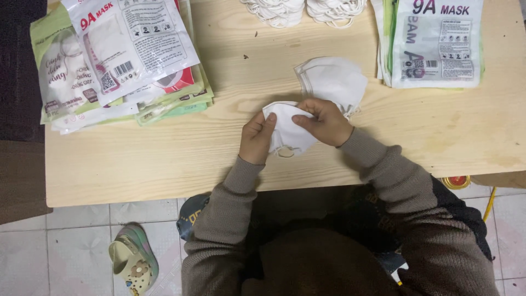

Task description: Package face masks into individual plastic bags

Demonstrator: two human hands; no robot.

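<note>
Head view: left hand (256, 137) and right hand (327, 121) both pinch white mask (286, 130) above near table (164, 164) edge. More masks (334, 81) just beyond. Packet stacks far left (118, 60), far right (435, 44).

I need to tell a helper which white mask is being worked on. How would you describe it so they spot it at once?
On the pale wooden table, look at the near edge where the left hand and right hand meet. The folded white mask is pinched between them. Unlike the white mask lying behind, it is held, not resting alone.
</note>
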